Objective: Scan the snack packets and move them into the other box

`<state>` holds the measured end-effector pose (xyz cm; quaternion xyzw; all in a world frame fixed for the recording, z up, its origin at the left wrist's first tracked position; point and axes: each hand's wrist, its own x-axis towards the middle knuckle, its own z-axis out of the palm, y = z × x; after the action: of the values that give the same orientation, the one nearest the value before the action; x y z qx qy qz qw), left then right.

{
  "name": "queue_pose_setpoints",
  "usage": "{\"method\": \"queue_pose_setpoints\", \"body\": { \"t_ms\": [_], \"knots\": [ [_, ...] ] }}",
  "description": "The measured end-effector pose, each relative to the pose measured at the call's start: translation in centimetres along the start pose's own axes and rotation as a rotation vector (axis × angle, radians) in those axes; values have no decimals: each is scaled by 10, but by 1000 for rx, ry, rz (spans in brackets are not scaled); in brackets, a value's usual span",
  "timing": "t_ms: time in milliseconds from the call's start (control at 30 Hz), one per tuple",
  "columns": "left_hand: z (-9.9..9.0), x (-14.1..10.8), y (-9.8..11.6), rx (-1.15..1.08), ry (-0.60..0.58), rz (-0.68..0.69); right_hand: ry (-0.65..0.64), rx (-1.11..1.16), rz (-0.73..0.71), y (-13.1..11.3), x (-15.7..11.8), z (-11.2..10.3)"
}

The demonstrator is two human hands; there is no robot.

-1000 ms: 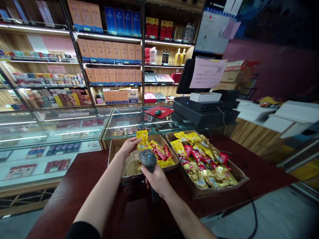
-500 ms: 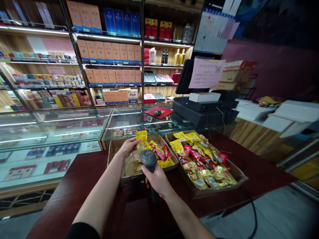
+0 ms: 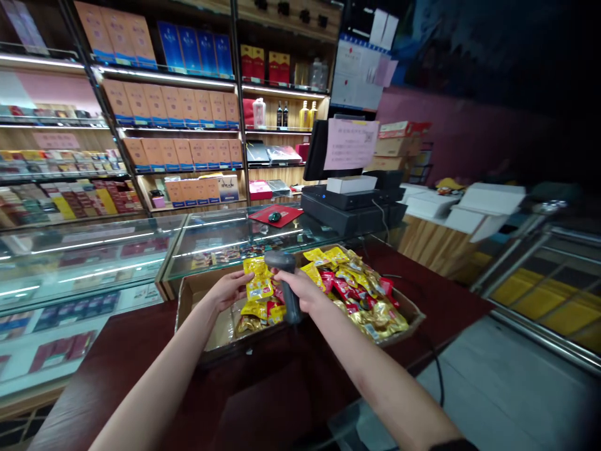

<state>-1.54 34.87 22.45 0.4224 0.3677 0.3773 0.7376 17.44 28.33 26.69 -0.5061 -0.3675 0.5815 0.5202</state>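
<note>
Between the thumb and fingers of my left hand [image 3: 227, 289] is a yellow snack packet [image 3: 258, 279], held upright above the left cardboard box [image 3: 188, 303]. My right hand [image 3: 300, 287] is wrapped round the handle of a dark grey barcode scanner [image 3: 290, 289]. The scanner's head is beside the packet, close to its right edge. Yellow, red and gold packets [image 3: 257, 311] lie in the right part of the left box, partly hidden by the scanner. A second cardboard box [image 3: 413, 318], heaped with similar packets [image 3: 359, 285], stands to the right, behind my right forearm.
Both boxes rest on a dark red-brown table [image 3: 136, 351]. Behind it, a glass display counter [image 3: 225, 235] bears a mouse [image 3: 275, 217] on a red mat and a monitor [image 3: 315, 150]. A black cable [image 3: 439, 369] hangs off the table's right side. Stocked shelves [image 3: 188, 133] line the back.
The camera view has swung to the right. The scanner has risen and turned, its head now beside the yellow packet instead of below it. The packet stays in my left hand.
</note>
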Motion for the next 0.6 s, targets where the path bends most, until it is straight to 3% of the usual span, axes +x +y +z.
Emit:
{"method": "queue_pose_setpoints", "body": {
  "t_ms": [200,433,600],
  "knots": [
    [62,12,4,71,-74,-99,-40,63,-2,-31,-14,-49],
    [155,40,-12,127,-257,-214,140,-45,-31,-53,-36,-144],
    [206,59,-29,206,-374,-289,269,-49,-51,-53,-52,-188]
  ]
}}
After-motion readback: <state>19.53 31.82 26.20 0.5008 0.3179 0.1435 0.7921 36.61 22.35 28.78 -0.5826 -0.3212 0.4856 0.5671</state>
